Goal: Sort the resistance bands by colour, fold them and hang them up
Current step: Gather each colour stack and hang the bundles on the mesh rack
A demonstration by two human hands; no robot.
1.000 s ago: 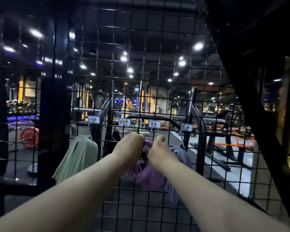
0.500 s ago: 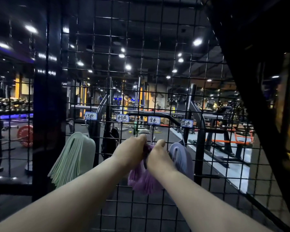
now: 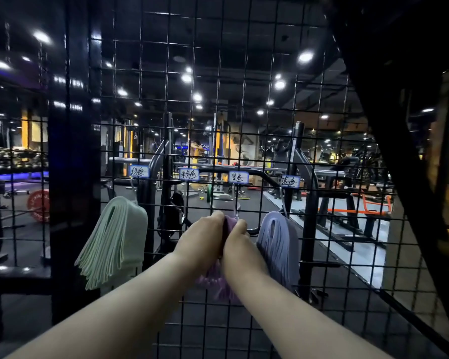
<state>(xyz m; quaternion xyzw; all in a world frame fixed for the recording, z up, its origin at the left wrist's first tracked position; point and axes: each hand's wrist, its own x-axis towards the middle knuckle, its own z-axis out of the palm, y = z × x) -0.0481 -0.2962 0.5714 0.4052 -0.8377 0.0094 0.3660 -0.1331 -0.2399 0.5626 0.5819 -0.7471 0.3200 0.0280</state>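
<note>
Purple bands (image 3: 218, 283): a folded bundle of many thin layers, top fold bunched between both hands, loose looped ends hanging below the wrists, partly blurred. It sits against the near face of the wire grid (image 3: 244, 99), below the third of four handwritten labels (image 3: 238, 176). The left hand (image 3: 202, 239) and right hand (image 3: 240, 244) are side by side and touching, fingers curled round the top of the bundle; the fingertips are hidden on the far side. A thin hook (image 3: 234, 203) shows just above the hands; whether the bundle is on it cannot be told. Green bands (image 3: 114, 242) hang folded to the left, pale blue bands (image 3: 278, 244) just to the right.
</note>
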